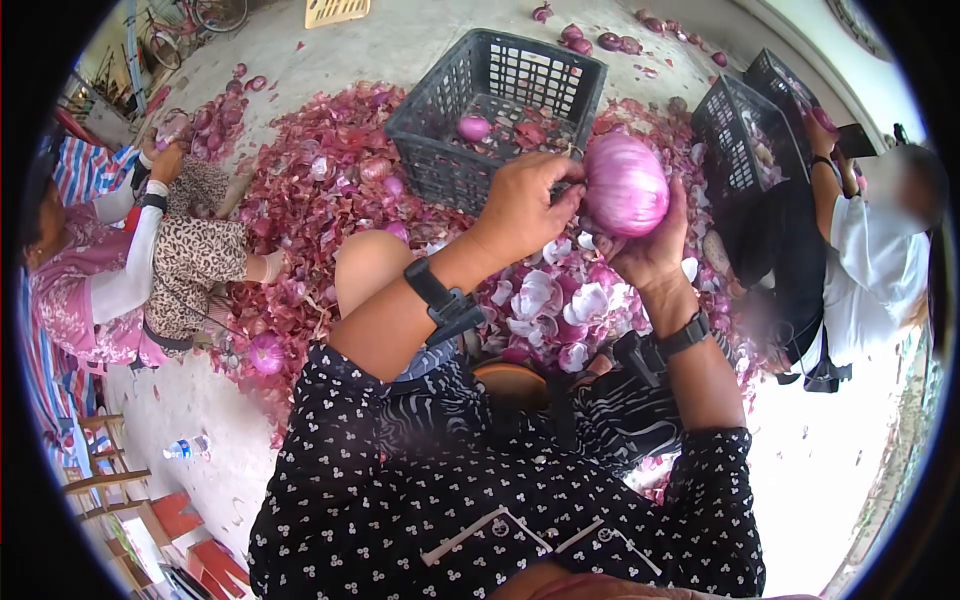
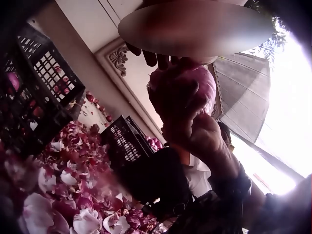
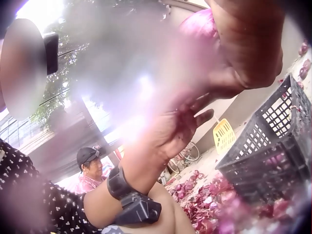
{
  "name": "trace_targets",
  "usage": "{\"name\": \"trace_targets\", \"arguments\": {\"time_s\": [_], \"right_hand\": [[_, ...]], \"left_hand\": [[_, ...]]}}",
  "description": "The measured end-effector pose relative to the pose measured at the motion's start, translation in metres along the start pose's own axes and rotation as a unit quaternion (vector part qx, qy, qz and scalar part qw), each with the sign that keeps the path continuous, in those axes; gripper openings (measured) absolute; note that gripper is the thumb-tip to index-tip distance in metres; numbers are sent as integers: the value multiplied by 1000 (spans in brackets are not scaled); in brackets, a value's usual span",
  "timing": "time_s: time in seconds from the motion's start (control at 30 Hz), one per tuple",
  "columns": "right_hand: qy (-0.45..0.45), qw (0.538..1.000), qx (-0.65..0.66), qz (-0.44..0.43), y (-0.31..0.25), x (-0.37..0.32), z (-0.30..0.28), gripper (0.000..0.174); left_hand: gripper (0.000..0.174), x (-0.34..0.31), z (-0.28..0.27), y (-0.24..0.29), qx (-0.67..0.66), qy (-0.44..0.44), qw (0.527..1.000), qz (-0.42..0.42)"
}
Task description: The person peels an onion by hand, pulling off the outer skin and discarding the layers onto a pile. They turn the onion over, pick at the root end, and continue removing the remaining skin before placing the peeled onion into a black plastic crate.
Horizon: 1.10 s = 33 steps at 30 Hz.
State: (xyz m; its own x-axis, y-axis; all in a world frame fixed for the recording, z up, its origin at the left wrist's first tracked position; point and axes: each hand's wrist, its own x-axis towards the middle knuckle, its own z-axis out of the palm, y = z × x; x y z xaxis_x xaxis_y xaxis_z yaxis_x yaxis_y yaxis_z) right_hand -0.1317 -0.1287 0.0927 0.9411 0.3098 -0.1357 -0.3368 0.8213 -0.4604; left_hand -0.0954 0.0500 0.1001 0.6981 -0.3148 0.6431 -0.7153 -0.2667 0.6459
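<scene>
Fingers (image 1: 564,176) of left hand (image 1: 525,203) curled against left side of large purple onion (image 1: 627,187); grip cannot be told. Right hand (image 1: 652,258) cups onion from beneath. Onion held above pale skins (image 1: 555,302), near black crate (image 1: 440,90)'s near right corner. Smaller onion (image 1: 474,128) inside crate. Red skins (image 1: 330,135) cover floor (image 1: 375,50) beyond crate's left edge.

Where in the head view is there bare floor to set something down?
Bare floor shows between the dark crate and the yellow basket, and around the bottle, between the peel heap and the wooden furniture. Peels crowd the crate's sides and the space below the left hand and right hand; inside the crate lie an onion and skins.
</scene>
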Motion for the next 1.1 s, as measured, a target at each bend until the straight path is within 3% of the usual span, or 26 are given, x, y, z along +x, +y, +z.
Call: {"name": "trace_targets", "arguments": {"time_s": [0.07, 0.2, 0.27, 0.33, 0.37, 0.43, 0.47, 0.53, 0.6, 0.7, 0.87, 0.93, 0.97, 1.1], "right_hand": [[-51, 999, 3, 15, -1, 1, -2, 82], [4, 1000, 10, -9, 2, -3, 21, 83], [9, 1000, 17, -13, 0, -3, 22, 83], [-164, 985, -9, 50, -6, -1, 19, 81], [-164, 985, -12, 47, -8, -2, 19, 81], [-56, 998, 14, 8, -8, -11, 30, 82], [-52, 999, 13, 5, -7, -12, 31, 82], [94, 992, 45, -64, -8, -15, 30, 83], [97, 992, 54, -60, -12, -18, 27, 83], [72, 994, 67, -37, -17, -24, 10, 83], [76, 992, 103, -19, -28, -32, -8, 85], [107, 987, 119, -25, -34, -32, -14, 86], [70, 989, 127, -11, -35, -32, -21, 86], [45, 983, 176, 17, -45, -29, -18, 88]], "left_hand": [[15, 2, -5, 5, 101, -13, 994, 41], [11, 8, -9, 14, 136, -6, 989, 58], [6, 9, -7, 16, -59, 2, 987, -147], [5, 10, -5, 2, -81, -6, 984, -162], [7, 9, -1, -4, -135, -3, 980, -145], [15, 12, -1, 5, -177, -35, 971, -155], [15, 13, 0, 10, -182, -38, 971, -154], [20, 17, 2, 21, -98, -64, 988, -98], [24, 21, 8, 21, -89, -75, 988, -99], [22, 24, 20, 18, -151, -98, 969, -167], [19, 34, 35, 20, -125, -148, 967, -166], [29, 41, 40, 20, -93, -162, 973, -133], [29, 45, 43, 20, -93, -163, 973, -134], [46, 68, 38, 23, -196, -218, 942, -165]]}}
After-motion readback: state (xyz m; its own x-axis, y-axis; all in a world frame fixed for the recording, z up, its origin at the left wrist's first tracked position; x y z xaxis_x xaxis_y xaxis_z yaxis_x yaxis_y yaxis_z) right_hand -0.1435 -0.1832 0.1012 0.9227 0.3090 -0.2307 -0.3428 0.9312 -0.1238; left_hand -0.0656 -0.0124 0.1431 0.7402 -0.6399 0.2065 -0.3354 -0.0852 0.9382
